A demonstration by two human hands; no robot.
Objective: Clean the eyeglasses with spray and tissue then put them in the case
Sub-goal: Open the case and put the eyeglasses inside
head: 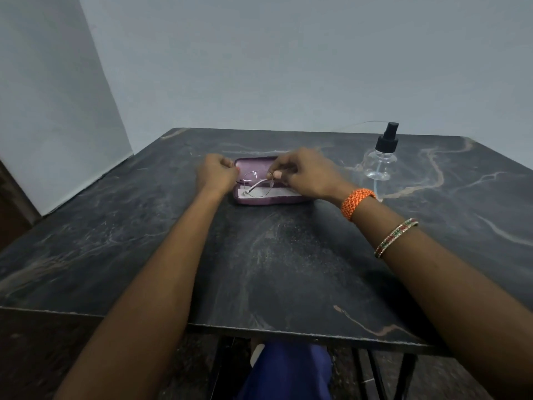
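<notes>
Both forearms stretched out over the dark marbled surface [274,269], the right one wearing an orange woven band [357,204] and a beaded bangle [395,237]. Further out, the two hands met above the open purple case [269,200]. The right hand [305,176] pinched the thin-rimmed eyeglasses [257,184] between thumb and fingertips, near the bridge or a lens rim as far as I could make out. The left hand [217,174] was curled into a fist at the frame's other end, seemingly holding it there, though the fingers hid the contact. The glasses hung just over the case's pale lining, one temple folded across the lenses.

A clear spray bottle [380,164] with a black pump stood apart to the right. No tissue was anywhere I could see. My guess was that the cleaning was either over or not yet begun; the glasses being held at the case suggested one or the other, and I could not tell which.
</notes>
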